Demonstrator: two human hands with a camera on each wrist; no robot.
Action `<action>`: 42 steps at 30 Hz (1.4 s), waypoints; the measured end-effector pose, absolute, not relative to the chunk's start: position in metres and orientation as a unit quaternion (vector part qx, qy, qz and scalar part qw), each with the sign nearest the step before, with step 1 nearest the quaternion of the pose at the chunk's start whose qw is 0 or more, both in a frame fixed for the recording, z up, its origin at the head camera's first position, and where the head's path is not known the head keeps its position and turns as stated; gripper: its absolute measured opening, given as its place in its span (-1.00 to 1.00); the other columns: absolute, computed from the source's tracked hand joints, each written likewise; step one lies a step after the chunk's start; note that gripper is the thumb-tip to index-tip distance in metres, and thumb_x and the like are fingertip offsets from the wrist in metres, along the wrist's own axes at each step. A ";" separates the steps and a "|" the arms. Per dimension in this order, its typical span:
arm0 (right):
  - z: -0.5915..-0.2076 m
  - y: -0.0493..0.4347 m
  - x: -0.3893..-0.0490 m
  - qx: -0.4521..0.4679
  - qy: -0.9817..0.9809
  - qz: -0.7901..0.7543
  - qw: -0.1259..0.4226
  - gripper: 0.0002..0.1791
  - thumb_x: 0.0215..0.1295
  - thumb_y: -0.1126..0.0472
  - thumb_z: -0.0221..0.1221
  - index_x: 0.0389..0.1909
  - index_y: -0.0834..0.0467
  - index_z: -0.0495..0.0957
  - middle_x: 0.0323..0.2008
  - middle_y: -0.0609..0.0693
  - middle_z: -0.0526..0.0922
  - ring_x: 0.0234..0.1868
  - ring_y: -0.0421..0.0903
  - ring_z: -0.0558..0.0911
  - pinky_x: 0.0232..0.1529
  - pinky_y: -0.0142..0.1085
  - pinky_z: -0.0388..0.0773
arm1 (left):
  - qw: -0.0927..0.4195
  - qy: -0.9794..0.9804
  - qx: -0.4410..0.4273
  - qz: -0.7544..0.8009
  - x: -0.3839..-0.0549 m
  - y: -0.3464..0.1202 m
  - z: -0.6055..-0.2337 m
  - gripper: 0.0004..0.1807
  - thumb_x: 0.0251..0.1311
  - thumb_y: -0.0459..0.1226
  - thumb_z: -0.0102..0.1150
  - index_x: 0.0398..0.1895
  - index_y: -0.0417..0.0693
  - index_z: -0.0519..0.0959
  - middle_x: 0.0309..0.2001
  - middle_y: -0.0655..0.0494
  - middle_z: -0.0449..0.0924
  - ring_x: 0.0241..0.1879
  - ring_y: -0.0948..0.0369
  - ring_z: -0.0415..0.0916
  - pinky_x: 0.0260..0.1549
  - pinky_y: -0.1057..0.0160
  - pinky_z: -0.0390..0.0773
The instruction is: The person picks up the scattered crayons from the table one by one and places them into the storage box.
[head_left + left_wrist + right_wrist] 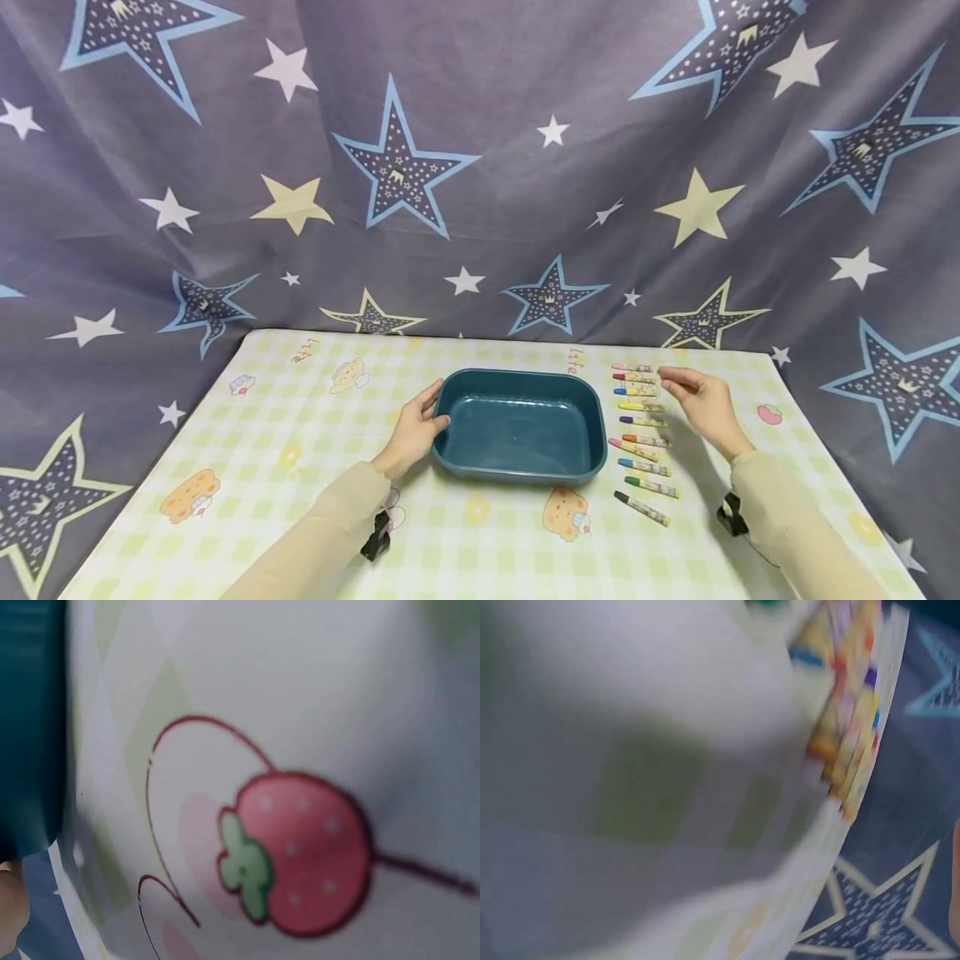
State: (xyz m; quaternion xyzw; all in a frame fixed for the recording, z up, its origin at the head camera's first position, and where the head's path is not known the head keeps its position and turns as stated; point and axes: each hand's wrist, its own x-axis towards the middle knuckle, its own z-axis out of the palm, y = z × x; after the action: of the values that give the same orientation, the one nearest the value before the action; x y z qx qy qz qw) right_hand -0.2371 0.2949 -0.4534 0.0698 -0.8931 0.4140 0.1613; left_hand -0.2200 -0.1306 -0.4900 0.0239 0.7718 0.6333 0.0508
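Your left hand [411, 429] grips the left rim of a glossy teal, rounded-rectangular tray [517, 429] on a green-and-white checked tablecloth [255, 417]. To the tray's right, your right hand [707, 408] reaches the far end of a column of slim, multicoloured, patterned crayons [643, 421]; whether its bent fingers pinch one cannot be told.

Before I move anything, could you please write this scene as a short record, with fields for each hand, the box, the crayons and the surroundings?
Left hand: holds the left edge of the box
Right hand: beside the far crayons; contact unclear
Box: dark teal, open top facing up
Crayons: mixed colours, in a loose column right of the box
Tablecloth: pale, green checks, cartoon prints
Curtain: behind, dark, with stars
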 end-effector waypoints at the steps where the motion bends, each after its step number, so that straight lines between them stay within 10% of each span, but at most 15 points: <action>1: -0.454 0.298 -0.244 0.064 -0.893 0.421 0.146 -0.72 0.23 0.29 0.13 -0.07 0.32 0.58 -0.12 0.25 0.63 -0.29 -0.65 0.47 -0.27 -0.79 0.42 | 0.050 0.771 0.025 0.635 -0.220 -0.131 -0.490 -0.31 0.15 -0.53 -0.03 0.39 -0.18 0.07 0.35 -0.18 0.13 0.31 0.00 0.15 0.18 0.12 0.34; 12: -0.483 0.316 -0.293 0.049 -0.897 0.437 0.040 -0.65 0.26 0.36 0.07 0.06 0.38 0.47 0.00 0.32 0.55 -0.02 0.08 0.58 -0.20 -0.64 0.52 | 0.052 0.762 0.014 0.645 -0.204 -0.136 -0.494 -0.31 0.13 -0.53 -0.02 0.38 -0.19 0.09 0.34 -0.18 0.15 0.30 0.00 0.17 0.19 0.13 0.32; 22: -0.504 0.303 -0.310 0.030 -0.892 0.449 -0.047 -0.67 0.23 0.39 0.09 0.01 0.40 0.50 -0.06 0.37 0.55 -0.48 -0.22 0.55 -0.61 -0.33 0.50 | 0.054 0.757 0.009 0.651 -0.194 -0.140 -0.495 -0.31 0.12 -0.53 -0.02 0.38 -0.17 0.11 0.33 -0.19 0.17 0.31 0.00 0.16 0.18 0.14 0.33; 42: -0.495 0.302 -0.332 0.023 -0.930 0.365 0.026 -0.76 0.22 0.35 0.12 -0.12 0.33 0.59 -0.20 0.30 0.63 -0.32 0.04 0.64 -0.38 -0.20 0.61 | 0.047 0.748 0.020 0.662 -0.216 -0.135 -0.493 -0.29 0.10 -0.52 0.01 0.38 -0.17 0.11 0.36 -0.18 0.10 0.29 -0.07 0.17 0.14 0.15 0.41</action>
State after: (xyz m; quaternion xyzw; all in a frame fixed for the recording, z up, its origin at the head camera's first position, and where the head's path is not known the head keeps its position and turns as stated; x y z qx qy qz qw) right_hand -0.3316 0.3015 -0.4951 0.0232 -0.9302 0.3654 0.0256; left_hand -0.2162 -0.1347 -0.4930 0.0196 0.7476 0.6621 0.0472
